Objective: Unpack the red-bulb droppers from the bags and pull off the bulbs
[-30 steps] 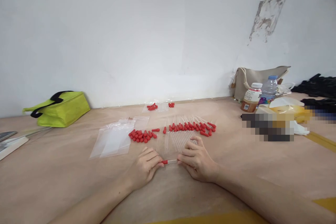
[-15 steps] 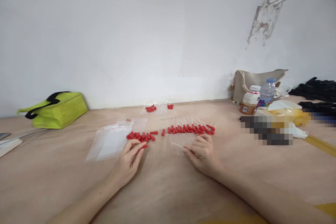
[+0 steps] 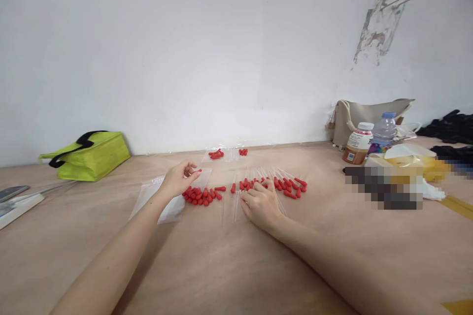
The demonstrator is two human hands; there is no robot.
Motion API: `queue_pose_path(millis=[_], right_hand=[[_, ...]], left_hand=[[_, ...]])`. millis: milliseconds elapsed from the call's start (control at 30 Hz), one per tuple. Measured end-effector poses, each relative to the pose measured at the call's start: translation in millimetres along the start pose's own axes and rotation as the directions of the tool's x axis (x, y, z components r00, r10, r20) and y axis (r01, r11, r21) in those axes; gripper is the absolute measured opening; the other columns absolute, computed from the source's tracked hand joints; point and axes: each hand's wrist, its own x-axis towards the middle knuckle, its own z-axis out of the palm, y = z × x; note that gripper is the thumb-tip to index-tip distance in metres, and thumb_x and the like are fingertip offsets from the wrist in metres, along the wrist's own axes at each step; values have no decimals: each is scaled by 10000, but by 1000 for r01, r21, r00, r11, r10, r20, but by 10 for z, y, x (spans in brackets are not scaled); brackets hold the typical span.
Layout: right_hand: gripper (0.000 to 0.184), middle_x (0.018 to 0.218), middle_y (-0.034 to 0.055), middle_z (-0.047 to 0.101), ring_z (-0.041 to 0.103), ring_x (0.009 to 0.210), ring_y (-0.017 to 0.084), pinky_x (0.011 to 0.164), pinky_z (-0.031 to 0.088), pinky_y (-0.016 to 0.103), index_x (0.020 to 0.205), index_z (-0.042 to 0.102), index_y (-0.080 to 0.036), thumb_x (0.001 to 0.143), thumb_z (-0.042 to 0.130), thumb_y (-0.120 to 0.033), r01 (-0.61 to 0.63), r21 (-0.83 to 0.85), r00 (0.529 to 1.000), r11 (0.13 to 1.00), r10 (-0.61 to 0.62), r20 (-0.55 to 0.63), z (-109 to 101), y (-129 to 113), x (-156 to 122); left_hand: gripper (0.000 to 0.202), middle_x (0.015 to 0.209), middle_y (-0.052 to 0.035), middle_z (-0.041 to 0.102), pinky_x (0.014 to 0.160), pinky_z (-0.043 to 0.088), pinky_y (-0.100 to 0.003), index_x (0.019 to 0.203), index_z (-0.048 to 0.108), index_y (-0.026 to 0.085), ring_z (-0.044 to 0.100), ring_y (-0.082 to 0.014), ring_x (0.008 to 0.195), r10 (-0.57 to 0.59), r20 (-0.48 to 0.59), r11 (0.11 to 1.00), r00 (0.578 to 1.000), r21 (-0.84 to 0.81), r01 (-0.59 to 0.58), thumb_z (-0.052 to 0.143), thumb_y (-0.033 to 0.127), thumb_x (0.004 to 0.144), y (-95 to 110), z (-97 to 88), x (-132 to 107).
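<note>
My left grip (image 3: 178, 179) is nearly closed: the thumb and the index finger pinch a small red piece (image 3: 200, 171), of which I see only the end. My right grip (image 3: 261, 205) is bent low over the clear tubes (image 3: 235, 207), with the fingertips close together; I cannot tell if a tube is between them.

Half a second ago, my left grip was lower, at the near side of the heap of red bulbs (image 3: 201, 198). Now it is farther from me, beyond the heap, and my forearm passes above the flat plastic bags (image 3: 172, 213), so it hides a part of them. My right grip was then showing one clear tube in its fingertips; now it is more to the left and covers part of the row of red bulbs (image 3: 295, 190).

The heap lies on the counter (image 3: 221, 270) between the bags and the tubes, and it looks the same as before. Near the wall, the far packet (image 3: 231, 155) with red bulbs also stays in its place.
</note>
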Motion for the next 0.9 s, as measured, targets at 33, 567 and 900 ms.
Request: queue_pose_path(millis=[33,567,900], right_hand=[[191,586,14,610,454,673,147,766,219,373,625,584,-182,787,484,-174,5,-7,1000,1000,-5,20,7,-13,-7],[447,722,56,619,456,784,189,828,197,421,693,637,-174,759,471,-584,-54,32,968,998,44,246,-84,-147,-54],[328,737,48,639,487,781,181,799,197,392,764,663,-198,826,465,-452,-120,10,988,993,118,95,-193,31,-11]], left_hand=[[327,788,-22,627,632,442,-267,906,534,179,582,-156,679,-8,4,1000,1000,14,8,507,448,723,-21,28,10],[240,726,13,657,737,379,-315,682,578,210,586,-186,718,-5,119,980,993,197,-19,570,449,671,33,269,-122],[235,807,-10,640,684,391,-290,688,603,204,572,-188,753,-5,92,971,996,237,-17,490,405,735,124,222,-107]])
